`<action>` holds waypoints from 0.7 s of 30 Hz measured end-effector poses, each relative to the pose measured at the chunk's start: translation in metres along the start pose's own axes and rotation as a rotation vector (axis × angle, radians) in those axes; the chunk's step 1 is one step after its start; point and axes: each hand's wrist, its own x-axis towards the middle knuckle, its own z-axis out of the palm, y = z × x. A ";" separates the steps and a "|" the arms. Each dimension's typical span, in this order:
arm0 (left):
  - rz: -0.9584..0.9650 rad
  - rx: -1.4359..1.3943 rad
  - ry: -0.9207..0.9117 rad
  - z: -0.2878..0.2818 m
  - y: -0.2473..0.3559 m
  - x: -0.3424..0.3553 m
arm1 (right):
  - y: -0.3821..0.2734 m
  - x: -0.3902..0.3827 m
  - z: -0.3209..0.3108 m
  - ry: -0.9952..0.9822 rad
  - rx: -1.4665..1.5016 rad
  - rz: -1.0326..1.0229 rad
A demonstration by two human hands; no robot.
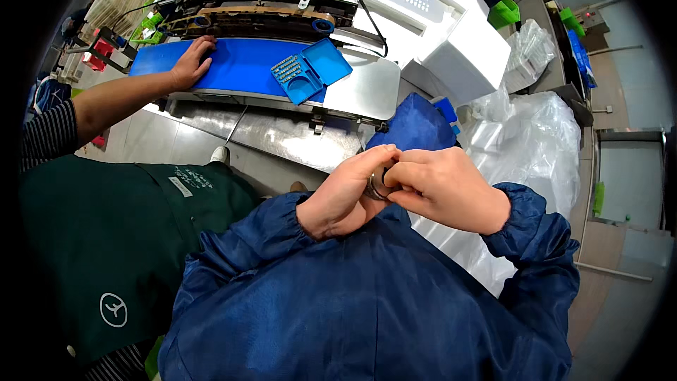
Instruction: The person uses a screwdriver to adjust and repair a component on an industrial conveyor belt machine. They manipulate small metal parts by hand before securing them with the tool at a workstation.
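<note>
Grasping 1 small round piece (376, 188), left hand (347, 194) and right hand (448, 187) clear of the steel plate edge (361, 110)

A small, shiny silver thing (375, 189) with a curved edge was tucked between the left hand (344, 194) and the right hand (451, 189). The hands hid most of it from view.

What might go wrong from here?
The small ring-shaped piece between the left hand and right hand might slip and drop. The open blue case, partly on the blue belt, could spill its small contents if bumped. The co-worker's hand at that belt may get caught if it runs.
</note>
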 end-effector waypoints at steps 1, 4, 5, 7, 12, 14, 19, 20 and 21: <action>-0.008 -0.015 -0.011 -0.001 -0.002 0.001 | 0.000 -0.001 0.000 -0.019 -0.018 -0.007; -0.069 -0.025 -0.064 -0.003 -0.003 0.002 | 0.000 -0.006 0.003 -0.011 -0.056 -0.032; -0.070 -0.026 -0.063 -0.003 -0.002 0.002 | 0.001 -0.007 0.003 -0.015 -0.082 -0.047; -0.089 -0.026 -0.083 -0.003 -0.001 0.002 | 0.001 -0.007 -0.002 -0.010 -0.076 -0.077; -0.121 -0.041 -0.077 0.002 0.002 0.000 | 0.003 -0.009 -0.006 -0.001 -0.005 -0.094; -0.106 -0.056 -0.085 0.000 0.000 0.001 | 0.003 -0.009 -0.005 0.005 -0.029 -0.095; -0.069 -0.027 -0.064 0.001 -0.002 0.002 | 0.001 -0.008 -0.003 -0.006 -0.077 -0.091; -0.057 -0.021 -0.075 0.002 -0.002 0.002 | 0.001 -0.008 -0.003 -0.007 -0.081 -0.089; -0.044 -0.015 -0.086 0.002 -0.002 0.002 | 0.000 -0.008 -0.002 -0.008 -0.086 -0.088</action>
